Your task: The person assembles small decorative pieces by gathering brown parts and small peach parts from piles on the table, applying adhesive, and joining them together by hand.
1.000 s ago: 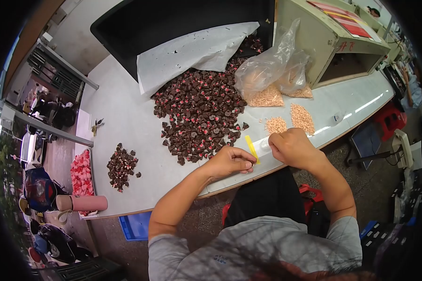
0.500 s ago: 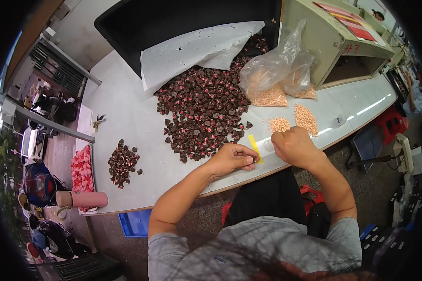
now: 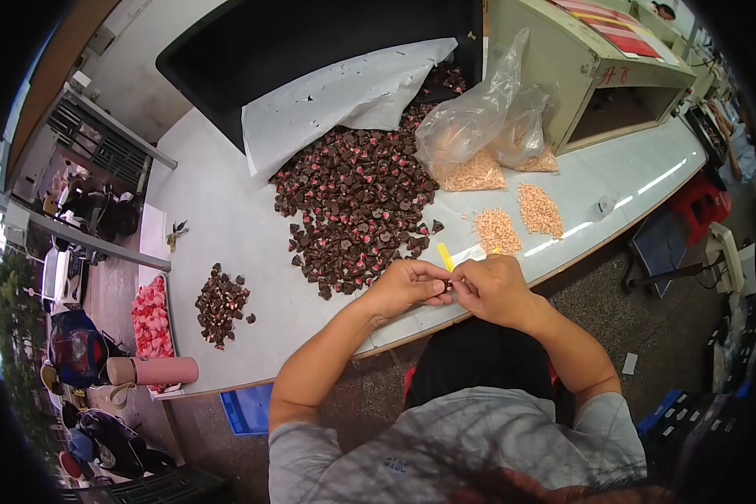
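Note:
My left hand (image 3: 409, 288) pinches a small dark piece (image 3: 448, 286) near the table's front edge. My right hand (image 3: 489, 288) meets it there, fingertips pressed together at the same piece; anything between them is too small to tell. A yellow strip (image 3: 445, 255) lies just beyond the fingertips. Behind my left hand spreads a large heap of dark cone-shaped pieces with pink spots (image 3: 357, 202). Beyond my right hand are two small piles of beige bits, one nearer (image 3: 496, 231) and one farther right (image 3: 539, 210).
Clear bags of beige bits (image 3: 473, 172) stand before a greenish metal box (image 3: 592, 76). A black bin (image 3: 227, 59) with a white sheet (image 3: 311, 105) is at the back. Leftward are a small dark pile (image 3: 222, 307), pink pieces (image 3: 151, 315) and a pink bottle (image 3: 164, 370).
My right hand has moved left from beside the nearer beige pile to the fingertips of my left hand. My left hand keeps its pinch in nearly the same place.

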The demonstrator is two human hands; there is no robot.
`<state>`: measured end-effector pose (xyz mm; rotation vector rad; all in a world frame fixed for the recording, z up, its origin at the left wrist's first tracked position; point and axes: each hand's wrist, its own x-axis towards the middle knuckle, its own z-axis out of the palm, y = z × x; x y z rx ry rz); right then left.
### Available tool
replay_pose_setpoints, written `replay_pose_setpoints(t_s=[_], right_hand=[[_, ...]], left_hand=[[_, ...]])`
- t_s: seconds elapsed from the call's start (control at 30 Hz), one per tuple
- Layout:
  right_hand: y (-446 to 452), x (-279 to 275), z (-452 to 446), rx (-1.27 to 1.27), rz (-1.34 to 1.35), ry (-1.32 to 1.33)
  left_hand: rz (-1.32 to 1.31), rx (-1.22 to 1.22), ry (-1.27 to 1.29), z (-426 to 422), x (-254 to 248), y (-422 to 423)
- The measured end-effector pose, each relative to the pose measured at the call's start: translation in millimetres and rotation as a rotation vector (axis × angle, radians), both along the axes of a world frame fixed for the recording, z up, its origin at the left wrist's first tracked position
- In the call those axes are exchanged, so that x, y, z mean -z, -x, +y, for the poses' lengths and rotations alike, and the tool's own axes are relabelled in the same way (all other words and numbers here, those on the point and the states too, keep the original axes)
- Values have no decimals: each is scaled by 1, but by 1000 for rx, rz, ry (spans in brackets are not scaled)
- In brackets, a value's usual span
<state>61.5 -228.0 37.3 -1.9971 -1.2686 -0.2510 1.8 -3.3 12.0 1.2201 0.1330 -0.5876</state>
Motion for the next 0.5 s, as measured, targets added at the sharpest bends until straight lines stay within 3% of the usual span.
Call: replay_pose_setpoints(t_s=[0.3, 0.5], right_hand=[[1, 5, 5, 1, -12, -14], [1, -10, -4, 97, 385, -11]], left_hand=[[-12, 2, 6, 1, 4, 1], [1, -2, 38, 1, 4, 1]])
